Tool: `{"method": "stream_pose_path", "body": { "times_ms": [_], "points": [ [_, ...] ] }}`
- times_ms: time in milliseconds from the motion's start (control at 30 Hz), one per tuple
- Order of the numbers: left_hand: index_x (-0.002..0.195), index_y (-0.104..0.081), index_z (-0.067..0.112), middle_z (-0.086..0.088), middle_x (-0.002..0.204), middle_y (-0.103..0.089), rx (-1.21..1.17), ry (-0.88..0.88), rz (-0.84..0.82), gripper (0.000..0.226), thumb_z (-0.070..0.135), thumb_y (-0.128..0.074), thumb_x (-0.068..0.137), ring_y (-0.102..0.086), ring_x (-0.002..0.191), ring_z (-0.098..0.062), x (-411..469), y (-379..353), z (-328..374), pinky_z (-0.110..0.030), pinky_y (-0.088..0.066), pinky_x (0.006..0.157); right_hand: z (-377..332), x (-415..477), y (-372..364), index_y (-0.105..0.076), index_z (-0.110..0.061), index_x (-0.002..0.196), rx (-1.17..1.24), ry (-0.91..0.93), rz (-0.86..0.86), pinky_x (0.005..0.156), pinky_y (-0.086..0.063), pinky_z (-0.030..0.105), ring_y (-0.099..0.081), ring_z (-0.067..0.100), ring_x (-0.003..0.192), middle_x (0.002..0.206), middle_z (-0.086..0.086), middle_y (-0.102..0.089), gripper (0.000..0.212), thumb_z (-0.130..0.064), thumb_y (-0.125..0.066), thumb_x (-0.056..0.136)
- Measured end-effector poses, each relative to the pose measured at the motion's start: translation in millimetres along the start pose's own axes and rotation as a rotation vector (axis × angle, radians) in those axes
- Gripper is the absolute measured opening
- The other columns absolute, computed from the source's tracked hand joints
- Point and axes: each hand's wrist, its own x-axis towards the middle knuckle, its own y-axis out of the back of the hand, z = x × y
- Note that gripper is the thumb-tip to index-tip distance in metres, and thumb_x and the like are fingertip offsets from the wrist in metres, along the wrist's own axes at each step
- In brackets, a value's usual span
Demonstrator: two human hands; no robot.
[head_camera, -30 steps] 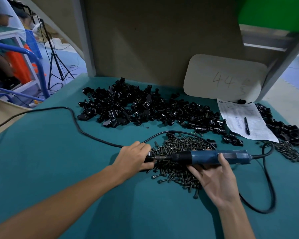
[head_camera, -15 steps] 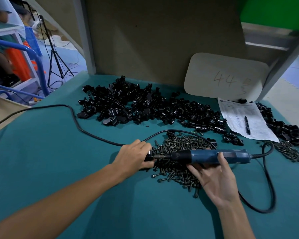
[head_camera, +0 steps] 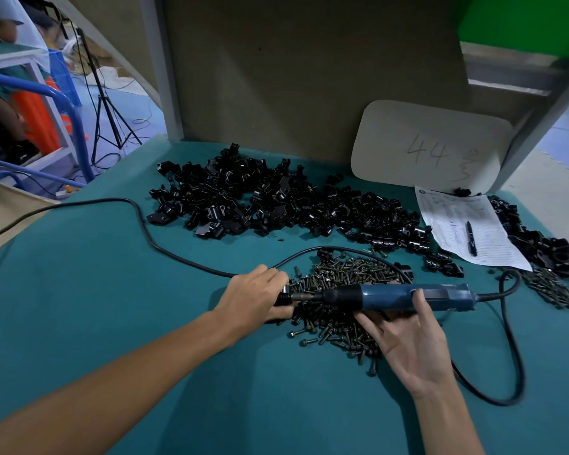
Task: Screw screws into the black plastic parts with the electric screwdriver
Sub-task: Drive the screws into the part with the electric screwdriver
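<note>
My right hand (head_camera: 408,343) grips the blue electric screwdriver (head_camera: 404,295), which lies level and points left over a heap of dark screws (head_camera: 339,290). Its bit meets a small black plastic part (head_camera: 281,298) that my left hand (head_camera: 253,300) holds closed in its fingers; most of that part is hidden. A long pile of black plastic parts (head_camera: 276,201) spreads across the green table (head_camera: 145,323) behind the screws. More black parts (head_camera: 546,238) and a second patch of screws (head_camera: 552,284) lie at the far right.
The screwdriver's black cable (head_camera: 506,356) loops at the right and runs off to the left edge. A paper sheet (head_camera: 467,231) with a pen (head_camera: 470,238) lies at the back right, under a beige board marked 44 (head_camera: 431,146). A brown panel (head_camera: 309,67) closes the back.
Both hands and the screwdriver hold the same pose throughout. Only the camera view shifts slightly.
</note>
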Motion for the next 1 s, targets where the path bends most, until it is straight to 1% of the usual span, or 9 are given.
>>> {"method": "stream_pose_path", "body": {
  "times_ms": [267,333,400,500,567,667,800,933,1000],
  "points": [
    [0.078,-0.053,0.016,0.006,0.069,-0.053,-0.025,0.009,-0.007,0.033,0.043,-0.073,0.078,-0.038,0.061,-0.013,0.4,-0.3,0.8,-0.027,-0.032,0.039,-0.2,-1.8,-3.0,-0.048,-0.021,0.142,-0.001,0.002,0.001,0.097,-0.056,0.051,-0.058,0.039,0.132,0.144,0.021,-0.059,0.082,-0.053,-0.086,0.077],
    [0.078,-0.053,0.016,0.006,0.070,-0.053,-0.028,0.013,-0.009,0.033,0.044,-0.071,0.079,-0.038,0.062,-0.012,0.5,-0.1,1.0,-0.026,-0.031,0.041,0.3,-2.2,-2.8,-0.049,-0.022,0.142,0.010,0.008,0.012,0.096,-0.057,0.051,-0.058,0.038,0.131,0.144,0.020,-0.058,0.069,-0.051,-0.076,0.086],
    [0.079,-0.053,0.016,0.006,0.070,-0.054,-0.022,0.011,-0.011,0.033,0.045,-0.070,0.079,-0.038,0.062,-0.012,0.6,0.5,0.7,-0.025,-0.029,0.042,1.7,-2.3,-0.8,-0.051,-0.022,0.140,0.017,0.008,0.018,0.094,-0.057,0.049,-0.059,0.038,0.130,0.144,0.020,-0.059,0.053,-0.049,-0.060,0.096],
    [0.079,-0.055,0.016,0.006,0.070,-0.054,-0.018,0.002,-0.006,0.033,0.043,-0.072,0.078,-0.038,0.062,-0.012,-0.1,1.1,0.7,-0.024,-0.026,0.043,2.3,-1.7,-0.4,-0.052,-0.022,0.137,0.006,0.008,0.028,0.095,-0.058,0.048,-0.060,0.037,0.129,0.142,0.020,-0.060,0.047,-0.049,-0.055,0.099],
    [0.078,-0.055,0.015,0.005,0.069,-0.054,-0.035,0.006,0.003,0.033,0.042,-0.074,0.077,-0.037,0.062,-0.012,-0.2,1.4,1.0,-0.025,-0.027,0.043,1.2,-2.1,-3.0,-0.053,-0.021,0.136,-0.003,0.016,0.026,0.095,-0.058,0.047,-0.060,0.037,0.130,0.142,0.020,-0.060,0.054,-0.050,-0.066,0.093],
    [0.079,-0.055,0.015,0.005,0.070,-0.055,-0.054,0.020,0.001,0.033,0.042,-0.072,0.078,-0.037,0.062,-0.012,-0.6,1.2,0.6,-0.025,-0.030,0.042,0.6,-2.7,-4.6,-0.053,-0.019,0.136,-0.028,0.030,0.027,0.091,-0.060,0.043,-0.061,0.037,0.128,0.139,0.019,-0.063,0.080,-0.055,-0.088,0.073],
    [0.078,-0.053,0.014,0.006,0.069,-0.052,-0.063,0.013,0.006,0.032,0.041,-0.071,0.078,-0.036,0.061,-0.012,-1.4,0.3,-0.6,-0.024,-0.028,0.043,1.6,-3.0,-7.9,-0.051,-0.019,0.140,-0.055,0.046,0.038,0.087,-0.061,0.040,-0.062,0.036,0.127,0.138,0.017,-0.064,0.090,-0.058,-0.089,0.068],
    [0.077,-0.051,0.016,0.010,0.067,-0.046,-0.093,0.025,0.017,0.031,0.039,-0.072,0.077,-0.034,0.060,-0.011,-0.9,0.0,-0.3,-0.024,-0.025,0.042,0.5,-5.7,-8.2,-0.054,-0.018,0.136,-0.039,0.051,0.032,0.085,-0.062,0.039,-0.062,0.038,0.127,0.138,0.020,-0.063,0.085,-0.059,-0.088,0.069],
    [0.075,-0.050,0.017,0.014,0.066,-0.039,-0.134,0.037,0.027,0.033,0.037,-0.075,0.076,-0.034,0.058,-0.011,-1.2,-0.6,-0.2,-0.024,-0.026,0.041,0.3,-6.3,-7.6,-0.054,-0.018,0.137,-0.038,0.071,0.037,0.086,-0.062,0.040,-0.061,0.039,0.127,0.139,0.022,-0.062,0.080,-0.060,-0.082,0.075]
  ]
}}
